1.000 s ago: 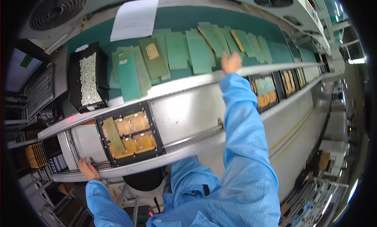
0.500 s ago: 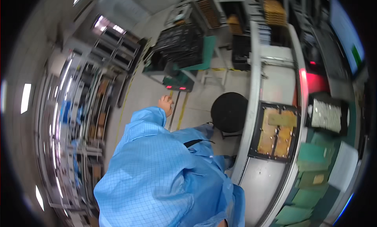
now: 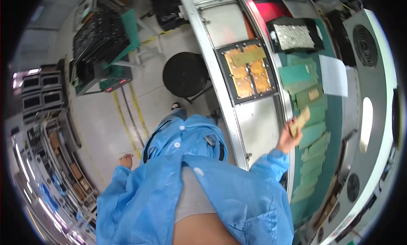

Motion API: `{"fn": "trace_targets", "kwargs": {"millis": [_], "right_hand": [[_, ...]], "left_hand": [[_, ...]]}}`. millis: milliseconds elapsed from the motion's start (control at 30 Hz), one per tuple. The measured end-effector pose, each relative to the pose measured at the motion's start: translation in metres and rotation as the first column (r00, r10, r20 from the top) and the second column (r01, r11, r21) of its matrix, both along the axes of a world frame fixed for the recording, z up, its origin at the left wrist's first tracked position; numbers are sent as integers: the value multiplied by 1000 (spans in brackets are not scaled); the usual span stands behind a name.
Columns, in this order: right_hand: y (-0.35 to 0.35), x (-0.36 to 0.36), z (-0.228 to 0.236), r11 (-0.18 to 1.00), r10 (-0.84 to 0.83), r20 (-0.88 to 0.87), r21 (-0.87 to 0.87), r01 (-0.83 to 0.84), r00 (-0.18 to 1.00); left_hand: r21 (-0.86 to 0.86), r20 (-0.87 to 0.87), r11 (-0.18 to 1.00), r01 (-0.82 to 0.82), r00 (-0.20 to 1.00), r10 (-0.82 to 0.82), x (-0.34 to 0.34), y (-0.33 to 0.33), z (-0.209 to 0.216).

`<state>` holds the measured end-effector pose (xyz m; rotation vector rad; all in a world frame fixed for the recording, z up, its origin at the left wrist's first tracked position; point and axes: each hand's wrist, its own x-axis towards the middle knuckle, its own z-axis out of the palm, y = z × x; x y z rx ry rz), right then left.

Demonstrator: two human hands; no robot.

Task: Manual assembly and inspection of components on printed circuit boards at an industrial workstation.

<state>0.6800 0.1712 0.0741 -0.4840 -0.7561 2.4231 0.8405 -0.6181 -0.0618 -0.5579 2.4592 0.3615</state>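
Note:
My right hand point(image 3: 289, 137) is closed on a tan board point(image 3: 300, 121), a thin rectangular piece tilted upward from the fingers. It is above the right edge of the conveyor rail, beside rows of green boards point(image 3: 313, 134) on the bench. Low on the left, my left hand point(image 3: 126, 160) hangs over the floor, loosely open, with nothing visible in it. A black tray point(image 3: 234, 101) on the conveyor holds several orange-gold boards point(image 3: 239, 84). An olive-tan strip point(image 3: 249, 57) lies across the upper part of these.
A black box point(image 3: 276, 44) of small silvery pieces and a white paper sheet point(image 3: 333, 75) are on the green bench. A round black stool point(image 3: 185, 74) stands left of the conveyor. Stacked black trays point(image 3: 99, 41) sit on a cart at upper left.
The view has swung rightward, so the conveyor and bench appear further left. My right hand has come into view, holding the tan board. My left hand is lower and nearer my body.

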Motion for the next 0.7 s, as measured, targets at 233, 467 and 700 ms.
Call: {"fn": "trace_targets", "kwargs": {"millis": [233,467,700], "right_hand": [[-155,-109,-40,770,-377,558,632,-84,739],[-197,-166,-86,399,-736,552,821,-409,392],[-202,-224,-90,513,-762,643,673,-532,79]], "left_hand": [[200,38,941,-273,962,271,30,-116,-105],[502,-118,863,-51,985,127,-33,-218,-142],[498,69,729,-469,860,506,-87,-260,-101]]}}
